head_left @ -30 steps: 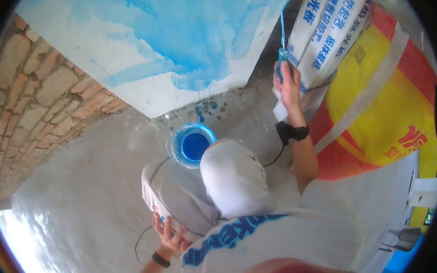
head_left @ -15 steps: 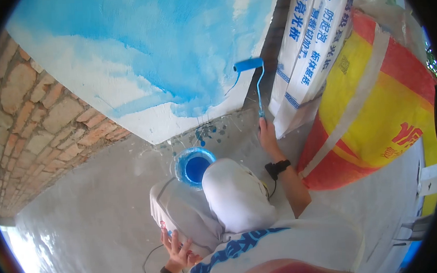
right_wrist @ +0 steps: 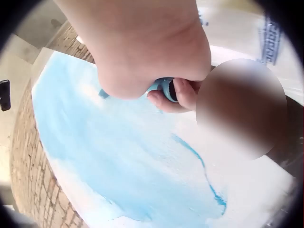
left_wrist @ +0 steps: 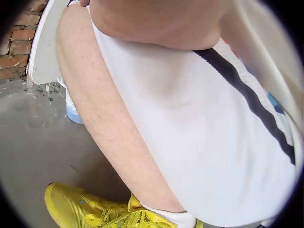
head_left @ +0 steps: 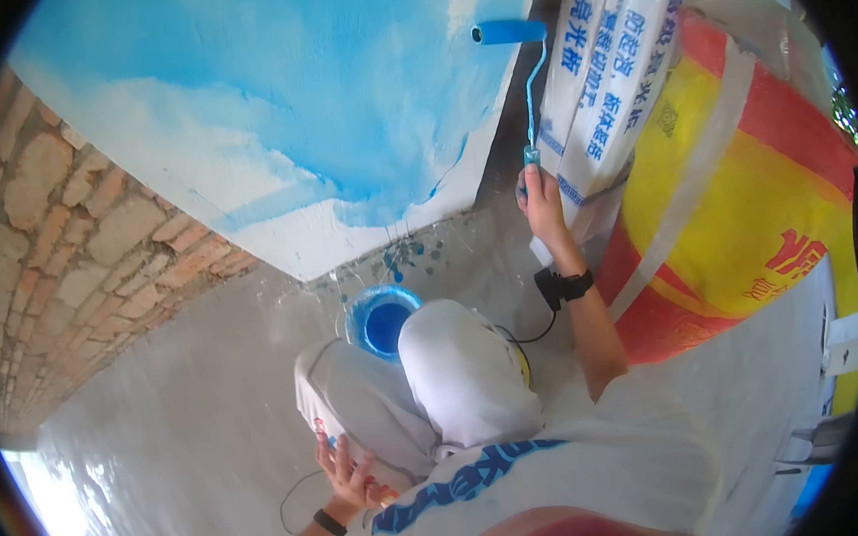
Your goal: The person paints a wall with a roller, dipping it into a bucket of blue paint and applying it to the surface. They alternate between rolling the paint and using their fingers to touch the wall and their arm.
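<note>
My right hand [head_left: 546, 207] grips the handle of a paint roller [head_left: 509, 32], its blue sleeve lying across the right side of the painted panel [head_left: 291, 100] in the head view. In the right wrist view the fingers curl round the teal handle [right_wrist: 166, 89]. Light blue paint covers much of the white panel, with a darker streak near its lower right edge. A bucket [head_left: 356, 322] of blue paint stands on the floor in front of my knees. My left hand [head_left: 349, 479] rests by my left leg, fingers loosely extended and holding nothing.
Long white wrapped boards [head_left: 604, 71] with blue print lean right of the panel. Beside them bulges a big red and yellow sack [head_left: 700, 202]. A rough brick wall [head_left: 83, 230] runs along the left. Paint splashes [head_left: 409, 257] mark the grey floor below the panel.
My right hand came down with the roller to the panel's lower right, then went back up. A darker blue streak now shows there. The left hand stays by the leg.
</note>
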Demonstrator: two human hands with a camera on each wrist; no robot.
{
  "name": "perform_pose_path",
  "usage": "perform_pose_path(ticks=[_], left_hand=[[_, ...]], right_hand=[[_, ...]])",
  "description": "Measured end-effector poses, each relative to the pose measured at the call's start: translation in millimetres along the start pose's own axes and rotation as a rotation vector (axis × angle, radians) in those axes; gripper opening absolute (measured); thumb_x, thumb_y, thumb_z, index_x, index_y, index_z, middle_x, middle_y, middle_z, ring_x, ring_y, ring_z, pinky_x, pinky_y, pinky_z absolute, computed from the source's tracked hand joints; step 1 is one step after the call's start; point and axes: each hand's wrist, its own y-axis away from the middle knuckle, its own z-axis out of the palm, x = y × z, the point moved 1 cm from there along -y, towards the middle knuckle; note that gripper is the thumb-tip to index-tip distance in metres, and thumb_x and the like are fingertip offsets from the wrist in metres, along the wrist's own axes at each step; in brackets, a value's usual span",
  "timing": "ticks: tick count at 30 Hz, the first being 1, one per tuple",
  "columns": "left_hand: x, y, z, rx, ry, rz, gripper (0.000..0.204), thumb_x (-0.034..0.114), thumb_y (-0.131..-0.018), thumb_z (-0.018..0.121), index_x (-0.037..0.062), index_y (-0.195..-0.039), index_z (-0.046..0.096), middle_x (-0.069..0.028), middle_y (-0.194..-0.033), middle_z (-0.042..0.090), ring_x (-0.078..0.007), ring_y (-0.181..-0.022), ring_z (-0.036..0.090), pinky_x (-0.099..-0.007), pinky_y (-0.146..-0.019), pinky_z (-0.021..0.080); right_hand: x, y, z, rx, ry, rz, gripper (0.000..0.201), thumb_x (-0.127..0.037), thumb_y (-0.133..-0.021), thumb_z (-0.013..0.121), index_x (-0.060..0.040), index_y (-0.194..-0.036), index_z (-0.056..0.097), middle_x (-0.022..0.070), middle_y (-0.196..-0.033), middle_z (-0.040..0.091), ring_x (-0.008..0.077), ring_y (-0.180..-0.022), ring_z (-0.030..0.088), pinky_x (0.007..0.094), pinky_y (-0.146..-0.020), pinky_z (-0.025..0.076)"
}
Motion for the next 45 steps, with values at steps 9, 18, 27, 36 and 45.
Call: perform_pose_path(ticks=[9,18,27,36,45], left_hand=[[41,14,-39,0.086,-0.244,-0.124,0.062,0.05,-0.094,0.026,0.0123,-0.141,0.039,-0.0272,-0.15,0.021,-0.0568,-0.134,0.017,-0.0705,-0.104,0.02],[71,24,-11,0.133,-0.287,-0.097,0.057,0.049,-0.095,0.023,0.018,-0.14,0.037,-0.0261,-0.15,0.02,-0.0549,-0.136,0.016,-0.0707,-0.105,0.018],[52,8,5,0.104,-0.113,0.063,0.05,0.045,-0.092,0.026,0.027,-0.135,0.046,-0.023,-0.151,0.02,-0.0538,-0.137,0.015,-0.0735,-0.106,0.013],[10,4,11,0.099,-0.023,0.085,0.051,0.044,-0.089,0.029,0.0258,-0.13,0.053,-0.0219,-0.149,0.028,-0.0559,-0.134,0.021,-0.0698,-0.104,0.019],[-23,13,10,0.123,0.126,0.141,0.045,0.039,-0.084,0.037,0.0293,-0.12,0.062,-0.0165,-0.148,0.033,-0.0503,-0.135,0.024,-0.0689,-0.098,0.024]], right_hand=[[98,47,-18,-0.009,0.191,0.078,0.037,-0.034,-0.1,0.045,-0.007,-0.075,0.049,-0.0029,-0.059,0.042,0.0064,-0.046,0.039,0.0241,-0.042,0.031],[131,95,-19,-0.028,0.092,0.196,0.039,-0.035,-0.099,0.048,-0.0047,-0.075,0.051,-0.0033,-0.058,0.043,0.0067,-0.048,0.043,0.0254,-0.043,0.032],[193,153,-23,-0.217,0.707,0.308,0.045,-0.042,-0.095,0.051,0.001,-0.083,0.059,0.0254,-0.067,0.059,0.0433,-0.064,0.06,0.0486,-0.056,0.045],[191,143,30,-0.281,1.265,0.475,0.054,-0.051,-0.096,0.041,-0.0027,-0.087,0.064,0.0225,-0.078,0.065,0.0423,-0.074,0.061,0.0534,-0.069,0.044],[158,160,53,-0.096,0.747,0.209,0.051,-0.04,-0.096,0.049,0.0036,-0.073,0.059,0.0237,-0.064,0.057,0.0425,-0.062,0.056,0.0484,-0.058,0.04]])
